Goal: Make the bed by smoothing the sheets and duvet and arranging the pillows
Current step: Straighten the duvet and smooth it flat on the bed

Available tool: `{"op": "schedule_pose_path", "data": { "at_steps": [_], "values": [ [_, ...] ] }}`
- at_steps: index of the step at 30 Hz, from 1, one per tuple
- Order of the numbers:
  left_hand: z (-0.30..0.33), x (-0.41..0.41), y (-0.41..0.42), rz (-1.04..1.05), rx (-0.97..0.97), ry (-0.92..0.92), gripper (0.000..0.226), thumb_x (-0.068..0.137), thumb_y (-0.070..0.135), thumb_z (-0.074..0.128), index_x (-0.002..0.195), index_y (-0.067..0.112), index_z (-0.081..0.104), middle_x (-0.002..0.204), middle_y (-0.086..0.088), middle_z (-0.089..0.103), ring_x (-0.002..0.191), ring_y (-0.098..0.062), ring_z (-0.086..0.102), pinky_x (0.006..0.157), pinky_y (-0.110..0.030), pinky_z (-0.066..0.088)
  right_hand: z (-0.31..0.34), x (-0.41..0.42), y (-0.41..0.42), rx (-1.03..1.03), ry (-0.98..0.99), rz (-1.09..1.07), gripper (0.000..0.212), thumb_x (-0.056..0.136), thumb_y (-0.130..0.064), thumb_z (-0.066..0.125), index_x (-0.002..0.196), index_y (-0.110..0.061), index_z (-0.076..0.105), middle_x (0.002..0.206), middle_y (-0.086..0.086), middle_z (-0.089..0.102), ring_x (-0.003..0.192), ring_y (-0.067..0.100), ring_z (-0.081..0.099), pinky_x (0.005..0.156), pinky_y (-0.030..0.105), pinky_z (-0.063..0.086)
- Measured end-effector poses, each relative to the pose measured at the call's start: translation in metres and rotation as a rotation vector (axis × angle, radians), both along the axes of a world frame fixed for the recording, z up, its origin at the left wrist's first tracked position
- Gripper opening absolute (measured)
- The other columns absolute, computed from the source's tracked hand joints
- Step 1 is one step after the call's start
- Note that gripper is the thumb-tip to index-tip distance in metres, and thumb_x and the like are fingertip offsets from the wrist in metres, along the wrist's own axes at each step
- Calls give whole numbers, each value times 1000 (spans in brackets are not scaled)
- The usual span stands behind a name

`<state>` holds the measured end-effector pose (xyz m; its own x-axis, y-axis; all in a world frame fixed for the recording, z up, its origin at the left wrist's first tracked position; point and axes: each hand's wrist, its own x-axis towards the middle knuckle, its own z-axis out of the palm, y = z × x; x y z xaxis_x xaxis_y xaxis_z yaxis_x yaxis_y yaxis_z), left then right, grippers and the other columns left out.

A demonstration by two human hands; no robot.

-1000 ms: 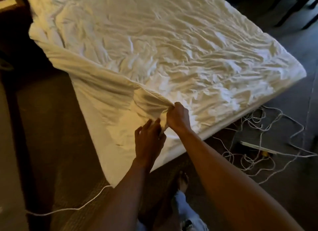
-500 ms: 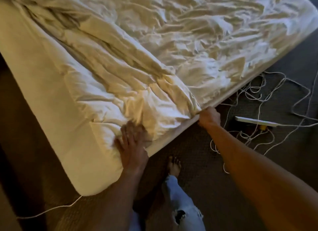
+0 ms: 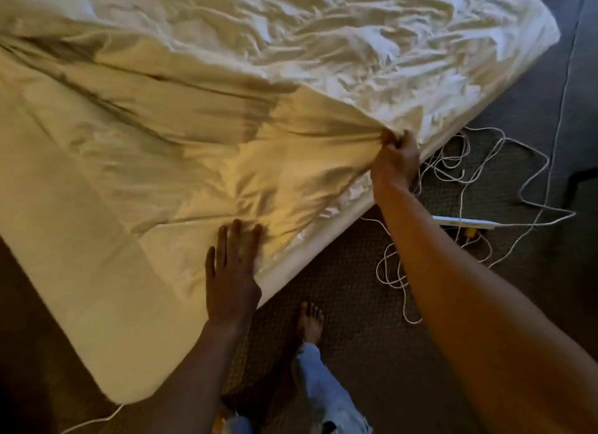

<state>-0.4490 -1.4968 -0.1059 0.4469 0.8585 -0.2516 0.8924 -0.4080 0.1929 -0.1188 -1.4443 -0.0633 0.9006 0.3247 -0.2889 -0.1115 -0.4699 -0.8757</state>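
Item: white fitted sheet point(image 3: 291, 61), heavily creased, lying over the mattress point(image 3: 74, 271). No brand, label or writing is showing legibly on any surface.

Right hand point(image 3: 396, 161): gripping a gathered bunch of the sheet at the mattress's long near edge, fingers curled round the cloth, thumb pinching it. Taut folds are fanning out from that grip across the mattress top.

Left hand point(image 3: 233, 271): lying flat on the sheet near the mattress's rounded near corner, fingers straight and slightly spread, palm pressing the cloth down.

Mattress corner: bare and uncovered, the sheet's edge ending above it, beside the left hand.

Floor items, all to the right of the mattress: tangled white cords point(image 3: 453, 161) on dark carpet point(image 3: 356, 271); a white power strip point(image 3: 466, 221) lying just beyond the right forearm, with a small yellow piece point(image 3: 470, 233) touching it. A further white cord point(image 3: 94, 420) is trailing out below the mattress corner.

Person: one bare foot point(image 3: 310, 320) standing on the carpet beside the mattress edge, below it a leg in pale torn jeans point(image 3: 326, 398).

Changes from half a second ago: the right hand is now sitting farther along the mattress edge and is pulling the sheet taut, where it was gripping low at the edge; the loose bunched folds by the left hand are being drawn flatter; the left hand is staying pressed near the corner.
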Motion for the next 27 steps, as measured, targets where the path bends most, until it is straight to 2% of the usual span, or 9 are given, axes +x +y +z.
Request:
{"op": "schedule_pose_path", "data": {
  "at_steps": [2, 4, 7, 10, 13, 16, 21, 25, 27],
  "values": [
    [-5, 13, 7, -16, -16, -18, 114, 72, -14, 52, 163, 37, 4, 172, 1, -4, 158, -23, -8, 124, -51, 19, -2, 28, 10, 0, -59, -70, 15, 101, -15, 52, 88, -20, 58, 79, -7, 59, 74, 9, 57, 57, 19, 39],
    [-15, 13, 9, -39, -34, -8, 111, 76, -15, 53, 162, 38, 8, 172, 3, -4, 158, -23, -9, 125, -50, 18, -21, 49, 7, -99, -29, -119, 14, 102, -17, 52, 104, -15, 66, 91, -2, 64, 87, 15, 60, 60, 18, 37],
    [-30, 2, 5, -63, -39, 32, 104, 79, -10, 60, 162, 36, 17, 172, 2, -1, 158, -25, -6, 124, -51, 20, -72, 49, -20, -257, 225, -119, 33, 102, -28, 59, 130, -10, 63, 111, 5, 66, 101, 20, 63, 74, 24, 50],
    [-34, -8, 1, -92, -36, 78, 112, 74, -9, 66, 163, 34, 14, 172, 0, -1, 159, -27, -3, 124, -52, 21, -102, 31, -32, -342, 247, -46, 34, 101, -32, 59, 127, -13, 66, 118, 14, 69, 109, 33, 66, 92, 43, 56],
    [-33, -12, 1, -96, -28, 87, 119, 65, -9, 67, 163, 33, 14, 172, 0, 1, 159, -26, -2, 124, -52, 21, -101, 34, -19, -285, 191, -87, 32, 104, -31, 53, 126, -11, 63, 120, 12, 67, 107, 30, 63, 88, 37, 51],
    [-32, -15, 0, -95, -24, 95, 113, 70, -3, 69, 162, 34, 16, 172, 0, 3, 159, -26, -1, 124, -51, 20, -92, 49, -4, -240, 102, -134, 31, 106, -32, 49, 123, -9, 62, 109, 6, 61, 97, 19, 53, 77, 26, 37],
    [-34, -23, -3, -87, 12, 110, 107, 76, -3, 69, 162, 31, 17, 172, -2, 4, 159, -28, 2, 122, -53, 23, -105, 32, -9, -315, 220, -54, 35, 104, -38, 54, 132, -17, 61, 128, 13, 64, 116, 31, 60, 95, 36, 47],
    [-37, -35, -6, -96, 47, 149, 101, 82, -2, 68, 162, 31, 17, 172, -3, 3, 159, -29, 2, 122, -54, 22, -105, 20, -17, -302, 247, -21, 36, 102, -43, 56, 130, -22, 63, 125, 10, 66, 116, 31, 61, 99, 38, 50],
    [-39, -40, -8, -106, 62, 164, 94, 85, -4, 57, 162, 31, 17, 172, -3, 3, 159, -29, 2, 122, -53, 22, -103, 22, -16, -312, 233, -48, 34, 102, -43, 56, 127, -21, 65, 122, 10, 67, 113, 29, 62, 98, 39, 51]
  ]
}}
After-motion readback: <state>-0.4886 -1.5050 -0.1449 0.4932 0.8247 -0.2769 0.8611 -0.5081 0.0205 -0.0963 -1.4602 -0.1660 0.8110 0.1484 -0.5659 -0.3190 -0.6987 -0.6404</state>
